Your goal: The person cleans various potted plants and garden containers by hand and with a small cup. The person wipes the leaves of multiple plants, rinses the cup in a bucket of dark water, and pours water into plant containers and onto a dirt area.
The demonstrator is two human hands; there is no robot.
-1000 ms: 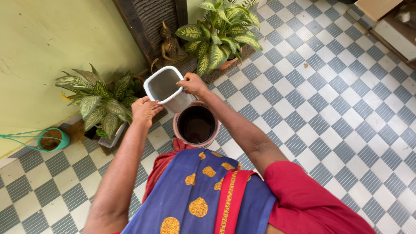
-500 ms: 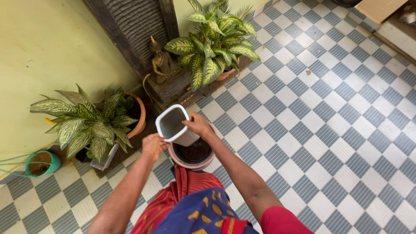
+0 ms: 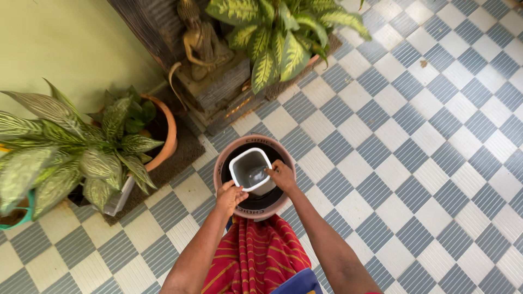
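Red striped cloth [image 3: 255, 256]: nearest to the camera, hanging just below the bucket; woven, soft, with thin dark and yellow lines.
Left hand [image 3: 231, 197]: closed over the near rim of the white container, fingers curled on the edge.
Right hand [image 3: 281, 175]: pinching the container's right rim, thumb side inward; grip firm as far as can be seen.
White square container [image 3: 250, 170]: smooth plastic, rounded corners, open mouth facing up, grey and bare inside; held inside the mouth of the bucket, partly sunk below its rim.
Pink round bucket [image 3: 227, 153]: thick plastic rim, dark interior; standing on the floor directly in front of the cloth. Liquid level not discernible.
Risk, grip: held only by two rim edges; likely to tilt or slip if the plastic is wet.
Risk, spill: probable splash onto glossy tiles if lifted full and crooked; slippery footing after that.
Risk, knock: bucket rim close on all sides; a jolt could rock the bucket.
Checkered floor tiles [image 3: 414, 136]: grey and white squares, ribbed grey fields, hard and shiny.
Variegated leafy plant [image 3: 65, 158]: to the left, striped pointed leaves, beside a terracotta pot [image 3: 166, 136].
Wooden stand [image 3: 223, 92]: rough, dark, bearing a bronze-coloured seated figurine [image 3: 199, 41].
Spotted-leaf plant [image 3: 283, 32]: farthest, broad yellow-green leaves.
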